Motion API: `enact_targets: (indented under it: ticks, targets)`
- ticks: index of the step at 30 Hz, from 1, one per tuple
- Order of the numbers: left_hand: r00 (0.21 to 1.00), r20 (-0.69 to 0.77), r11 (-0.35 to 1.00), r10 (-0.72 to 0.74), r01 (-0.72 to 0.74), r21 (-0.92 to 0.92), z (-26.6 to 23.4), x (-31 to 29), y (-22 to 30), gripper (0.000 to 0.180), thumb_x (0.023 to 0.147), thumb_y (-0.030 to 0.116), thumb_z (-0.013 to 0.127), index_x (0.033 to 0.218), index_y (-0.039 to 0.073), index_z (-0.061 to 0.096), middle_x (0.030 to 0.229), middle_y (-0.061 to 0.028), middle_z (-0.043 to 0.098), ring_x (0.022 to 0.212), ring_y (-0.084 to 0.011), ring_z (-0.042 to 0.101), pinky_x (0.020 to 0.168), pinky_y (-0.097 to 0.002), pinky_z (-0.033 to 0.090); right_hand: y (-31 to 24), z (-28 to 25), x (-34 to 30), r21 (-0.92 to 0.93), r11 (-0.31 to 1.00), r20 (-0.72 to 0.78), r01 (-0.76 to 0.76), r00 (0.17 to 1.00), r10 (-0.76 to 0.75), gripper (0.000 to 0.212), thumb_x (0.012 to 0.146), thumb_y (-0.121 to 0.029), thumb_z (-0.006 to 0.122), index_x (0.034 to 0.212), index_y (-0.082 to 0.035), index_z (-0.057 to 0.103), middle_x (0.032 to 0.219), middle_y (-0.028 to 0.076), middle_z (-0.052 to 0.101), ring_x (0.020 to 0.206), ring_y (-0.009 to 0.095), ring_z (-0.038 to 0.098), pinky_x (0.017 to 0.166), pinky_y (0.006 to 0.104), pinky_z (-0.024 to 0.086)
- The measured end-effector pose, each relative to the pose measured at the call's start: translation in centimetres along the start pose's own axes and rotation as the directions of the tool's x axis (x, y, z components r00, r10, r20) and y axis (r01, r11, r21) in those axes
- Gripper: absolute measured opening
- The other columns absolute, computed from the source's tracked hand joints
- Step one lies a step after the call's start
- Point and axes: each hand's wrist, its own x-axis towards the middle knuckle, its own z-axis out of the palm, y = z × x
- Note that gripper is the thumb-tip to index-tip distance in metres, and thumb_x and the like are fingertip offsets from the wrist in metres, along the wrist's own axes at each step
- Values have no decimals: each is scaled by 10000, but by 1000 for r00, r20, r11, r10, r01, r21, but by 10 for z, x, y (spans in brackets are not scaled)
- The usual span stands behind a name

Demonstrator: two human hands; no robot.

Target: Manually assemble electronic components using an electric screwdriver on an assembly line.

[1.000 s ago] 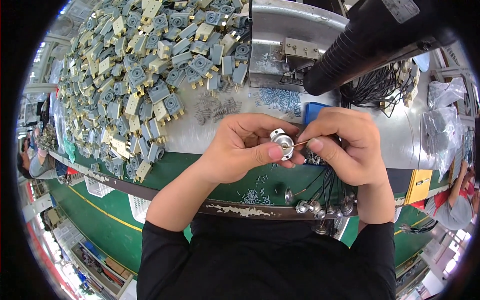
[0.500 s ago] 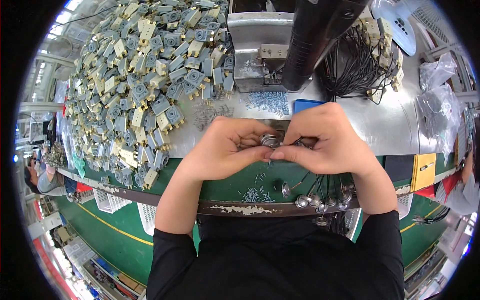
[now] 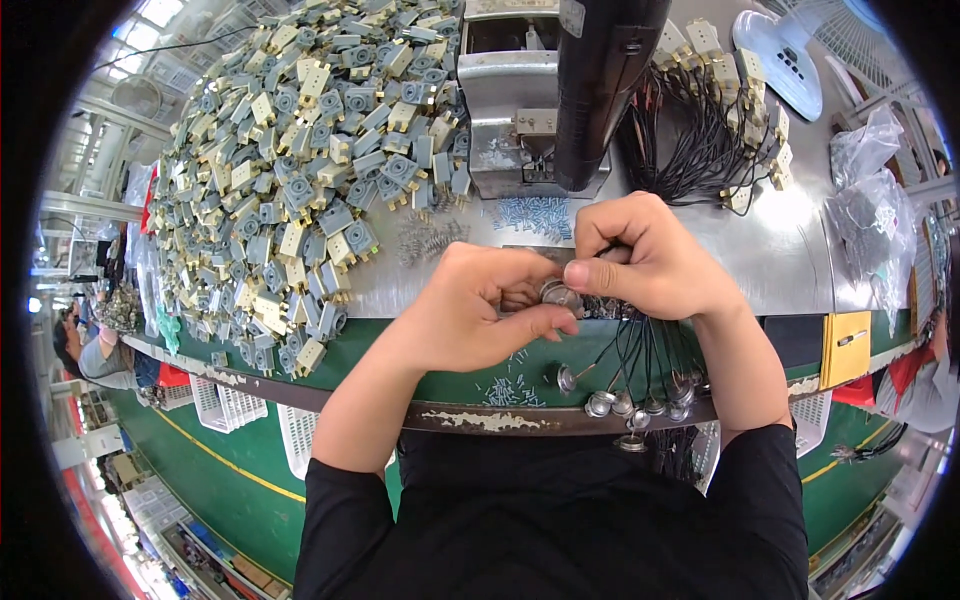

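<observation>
Holding round metal part [image 3: 560, 294], frame centre, half-covered, in left hand [image 3: 465, 312]; touching its rim with right hand [image 3: 650, 268], grip unclear. Can't make out contents of white baskets [image 3: 226, 406], lower left.

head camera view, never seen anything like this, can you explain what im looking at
There is no robot here: a person works barehanded. The picture comes from a wide fisheye camera worn on their head, looking down, so straight edges bend. The left hand holds a small round metal part; the right hand is close beside it. On the bench lie a heap of grey and cream parts, small springs, bluish screw-like pieces and black cables.
</observation>
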Motion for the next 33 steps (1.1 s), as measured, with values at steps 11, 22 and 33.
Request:
enact_targets:
  ticks: [11,22,33]
  targets:
    - [997,-77,984,18,-32,-174,8,-2,-15,189,968,-6,728,1134,-81,675,934,-146,780,835,-233,798,673,-311,650,11,2,4,90,994,5,59,998,-60,225,975,-190,799,906,-5,692,705,-55,589,641,8,508,563,203,384]
    - [998,-1,302,-55,16,-953,18,-1,-42,283,1078,218,643,1240,-14,644,1014,-156,777,793,-173,784,611,-180,588,18,-5,7,-470,747,-4,470,845,-534,282,884,26,685,1151,4,771,1009,172,791,849,293,771,756,341,588]
    - [865,-500,988,-33,-46,-145,24,14,-10,222,1031,36,669,1222,-74,646,975,-137,773,836,-175,771,730,-279,642,13,6,0,-332,910,-60,249,957,-284,400,929,-6,589,1314,31,686,1005,210,748,875,294,756,803,348,571]
